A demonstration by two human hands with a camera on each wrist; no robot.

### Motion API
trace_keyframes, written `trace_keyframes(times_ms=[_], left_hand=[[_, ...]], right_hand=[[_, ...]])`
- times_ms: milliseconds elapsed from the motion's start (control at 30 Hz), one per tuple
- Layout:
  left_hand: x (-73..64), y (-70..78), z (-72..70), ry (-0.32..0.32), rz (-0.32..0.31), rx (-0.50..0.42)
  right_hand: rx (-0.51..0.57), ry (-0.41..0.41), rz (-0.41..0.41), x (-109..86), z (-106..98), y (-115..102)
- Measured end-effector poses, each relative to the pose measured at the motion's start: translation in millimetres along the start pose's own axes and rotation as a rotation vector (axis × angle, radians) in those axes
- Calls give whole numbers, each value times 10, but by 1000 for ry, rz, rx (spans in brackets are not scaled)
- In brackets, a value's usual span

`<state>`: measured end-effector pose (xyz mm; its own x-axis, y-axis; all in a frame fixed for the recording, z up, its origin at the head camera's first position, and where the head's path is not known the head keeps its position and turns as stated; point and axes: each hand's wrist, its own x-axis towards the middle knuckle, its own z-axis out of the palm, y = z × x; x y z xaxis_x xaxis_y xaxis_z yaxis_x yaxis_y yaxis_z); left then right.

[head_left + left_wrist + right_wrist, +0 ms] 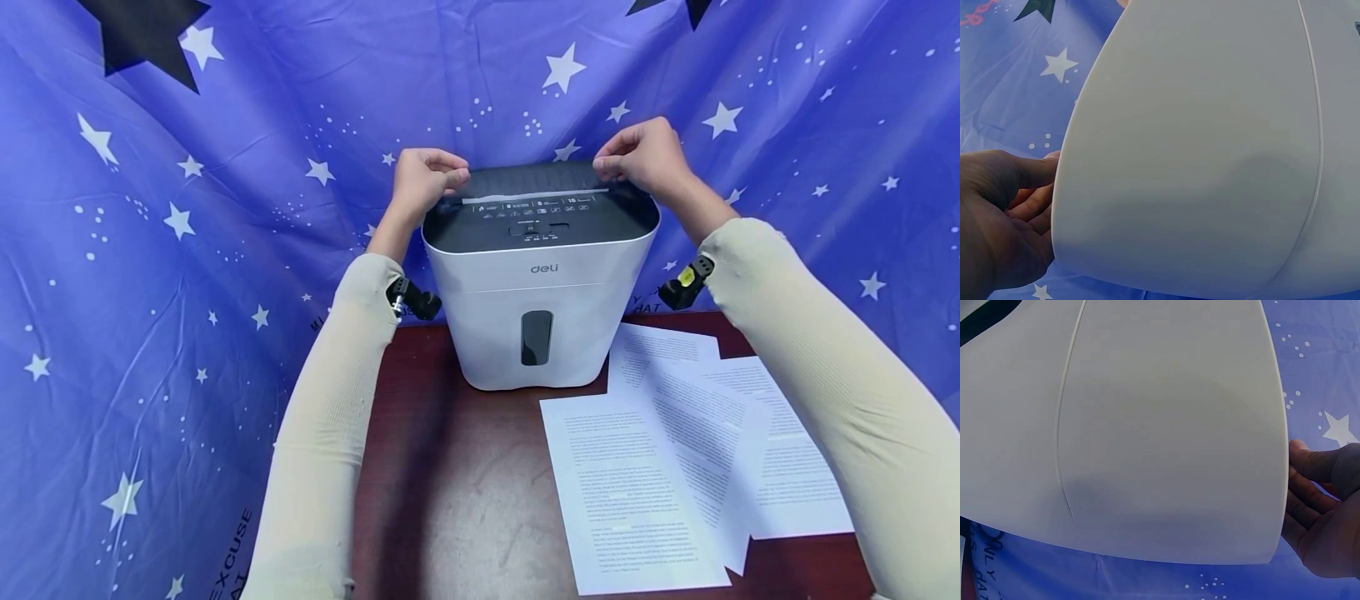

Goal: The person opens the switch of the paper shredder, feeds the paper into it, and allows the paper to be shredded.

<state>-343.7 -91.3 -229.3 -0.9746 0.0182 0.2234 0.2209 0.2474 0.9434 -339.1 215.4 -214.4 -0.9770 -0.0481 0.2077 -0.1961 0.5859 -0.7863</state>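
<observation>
A white paper shredder [534, 321] with a black top stands on the table, the word deli on its front. Along its feed slot shows a thin white strip [536, 197], like the edge of a sheet of paper. At the left end of the strip is my left hand [423, 182], thumb and fingers loosely bent just above the top. My right hand [647, 158] stands likewise over the right end. Both sets of fingertips lie above the strip, with dark lid showing between them. In the wrist views, the shredder's white side wall [1191, 137] hides the fingertips.
Several printed sheets [633, 500] overlap on the dark red table [465, 500], to the right of and in front of the shredder. A blue star-patterned curtain [247, 208] hangs close behind it and along the left side.
</observation>
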Motion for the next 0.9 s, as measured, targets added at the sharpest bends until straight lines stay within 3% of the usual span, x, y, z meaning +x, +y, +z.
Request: trace_keyframes(times_ms=[300, 667, 900], left_hand=[[4, -8, -2, 9, -17, -7], [-12, 12, 10, 4, -22, -5], [-41, 41, 58, 0, -10, 1]], right_hand=[[48, -6, -1, 22, 5, 3], [27, 0, 19, -7, -12, -15], [83, -2, -8, -37, -38, -51]])
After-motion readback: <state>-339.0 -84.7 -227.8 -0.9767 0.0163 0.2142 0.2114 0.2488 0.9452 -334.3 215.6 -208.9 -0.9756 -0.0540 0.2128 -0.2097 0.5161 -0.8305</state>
